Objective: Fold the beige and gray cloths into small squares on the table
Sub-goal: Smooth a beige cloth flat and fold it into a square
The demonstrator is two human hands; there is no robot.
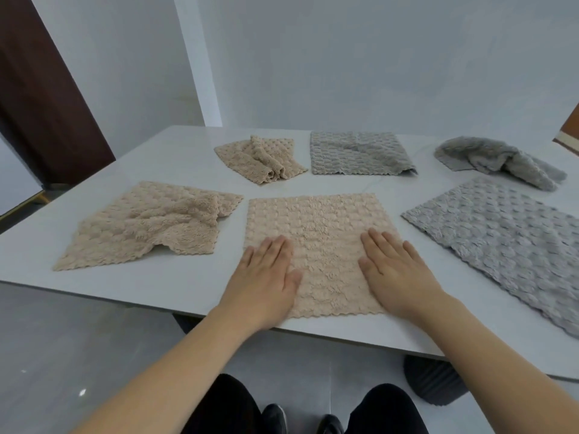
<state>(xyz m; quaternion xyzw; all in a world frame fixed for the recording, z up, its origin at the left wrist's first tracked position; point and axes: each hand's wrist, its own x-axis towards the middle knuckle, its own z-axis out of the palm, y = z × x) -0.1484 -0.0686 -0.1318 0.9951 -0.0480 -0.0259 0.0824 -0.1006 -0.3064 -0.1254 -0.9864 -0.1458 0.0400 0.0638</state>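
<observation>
Beige fluffy square cloth lies spread flat nearest; left hand and right hand press open-palmed, gripping nothing, likely smoothing before folding.

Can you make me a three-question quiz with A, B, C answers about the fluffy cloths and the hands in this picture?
1. Where do both hands rest?
A. On the flat beige cloth nearest the person
B. On a gray cloth
C. On the bare table

2. How many gray cloths are on the table?
A. One
B. Three
C. Five

3. How does the far right gray cloth look?
A. Spread flat
B. Folded into a neat square
C. Crumpled in a heap

Answers:
1. A, the left hand and right hand lie flat on the beige cloth.
2. B, one at the back, one crumpled and one spread at the right on the table.
3. C, it is bunched and rumpled.
</observation>
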